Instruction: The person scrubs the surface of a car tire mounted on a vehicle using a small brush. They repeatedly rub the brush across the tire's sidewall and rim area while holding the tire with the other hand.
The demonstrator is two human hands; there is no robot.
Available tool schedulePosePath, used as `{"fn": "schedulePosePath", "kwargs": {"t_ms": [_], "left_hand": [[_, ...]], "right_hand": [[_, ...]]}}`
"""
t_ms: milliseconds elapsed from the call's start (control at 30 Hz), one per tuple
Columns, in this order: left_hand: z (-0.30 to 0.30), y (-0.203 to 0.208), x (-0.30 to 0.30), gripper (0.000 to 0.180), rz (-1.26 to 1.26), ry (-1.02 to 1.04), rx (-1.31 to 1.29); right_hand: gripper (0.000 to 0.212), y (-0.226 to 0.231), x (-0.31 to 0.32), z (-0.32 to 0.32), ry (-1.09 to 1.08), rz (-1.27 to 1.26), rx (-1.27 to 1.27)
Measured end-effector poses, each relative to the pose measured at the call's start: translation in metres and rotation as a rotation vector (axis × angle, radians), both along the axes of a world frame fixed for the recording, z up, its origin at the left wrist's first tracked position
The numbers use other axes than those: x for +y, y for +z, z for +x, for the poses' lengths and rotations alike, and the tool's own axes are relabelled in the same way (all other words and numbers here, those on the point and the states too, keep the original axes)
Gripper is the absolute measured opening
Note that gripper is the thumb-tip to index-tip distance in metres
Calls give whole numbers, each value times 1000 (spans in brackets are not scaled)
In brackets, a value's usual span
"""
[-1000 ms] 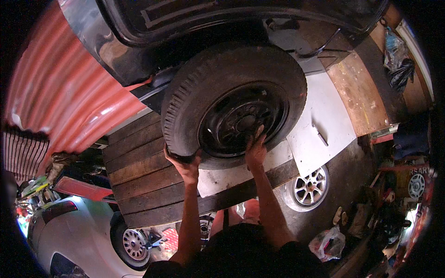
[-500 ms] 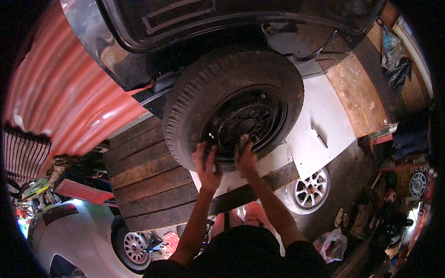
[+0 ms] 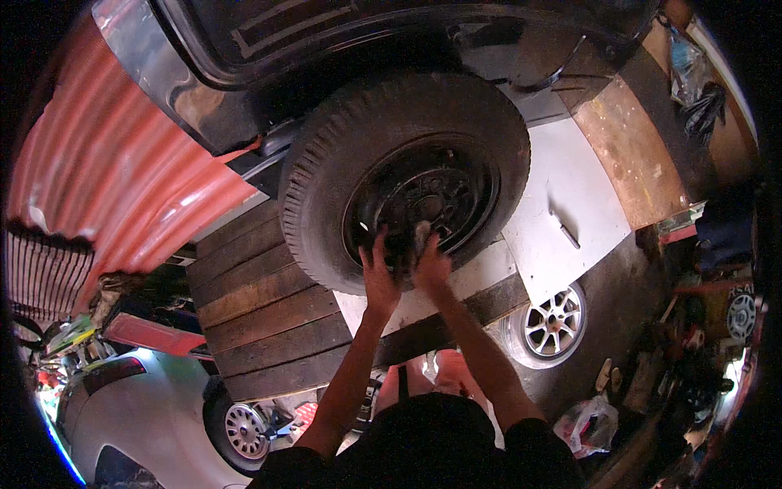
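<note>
Tire (image 3: 330, 175): Stood tilted a little above the middle of the view, toward 12 o'clock, with the open face of the rim turned toward the hands.
Black rim (image 3: 444, 175): Sat inside the tire, with a round hub (image 3: 429, 205) at its centre and a small bright spot (image 3: 363, 226) near 8 o'clock.
Left hand (image 3: 380, 277): Reached to about 7 o'clock on the rim, with fingers raised and spread; could not tell touching from hovering.
Right hand (image 3: 430, 267): Reached to about 6 o'clock on the rim, just beside the left hand, with bent, shaded fingers; could not tell pinching something from merely resting there.
Planks (image 3: 269, 301): Lay side by side at 8 o'clock, partly behind the tire.
White sheet (image 3: 562, 183): Spread toward 3 o'clock, bearing a thin rod (image 3: 568, 235).
Dark car (image 3: 326, 41): Loomed at 12 o'clock, beyond the tire.
Brown board (image 3: 627, 163): Lay between 2 and 3 o'clock, beside the white sheet.
Silver wheel (image 3: 554, 318): Lay at 4 o'clock, spokes showing.
Plastic bag (image 3: 586, 428): Sat between 4 and 5 o'clock.
Red corrugated sheet (image 3: 138, 147): Sloped at 10 o'clock.
Pale car (image 3: 155, 416): Stood at 8 o'clock.
</note>
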State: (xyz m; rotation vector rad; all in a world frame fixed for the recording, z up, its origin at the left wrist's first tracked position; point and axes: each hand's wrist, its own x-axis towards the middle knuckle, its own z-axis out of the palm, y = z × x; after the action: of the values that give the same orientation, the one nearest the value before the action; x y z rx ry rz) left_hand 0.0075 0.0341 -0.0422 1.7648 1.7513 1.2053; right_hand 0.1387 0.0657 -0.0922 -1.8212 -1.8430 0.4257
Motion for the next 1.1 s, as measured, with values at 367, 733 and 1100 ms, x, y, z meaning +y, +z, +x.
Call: {"fn": "schedulePosePath", "kwargs": {"t_ms": [367, 733, 1100], "left_hand": [[1, 26, 5, 65, 64, 35, -38], [-13, 32, 2, 76, -70, -124, -60], [-14, 22, 0, 79, -109, -119, -30]], "right_hand": [[78, 4, 19, 22, 16, -2, 9], [70, -12, -7, 54, -96, 140, -112], [63, 26, -16, 42, 219, -10, 51]]}}
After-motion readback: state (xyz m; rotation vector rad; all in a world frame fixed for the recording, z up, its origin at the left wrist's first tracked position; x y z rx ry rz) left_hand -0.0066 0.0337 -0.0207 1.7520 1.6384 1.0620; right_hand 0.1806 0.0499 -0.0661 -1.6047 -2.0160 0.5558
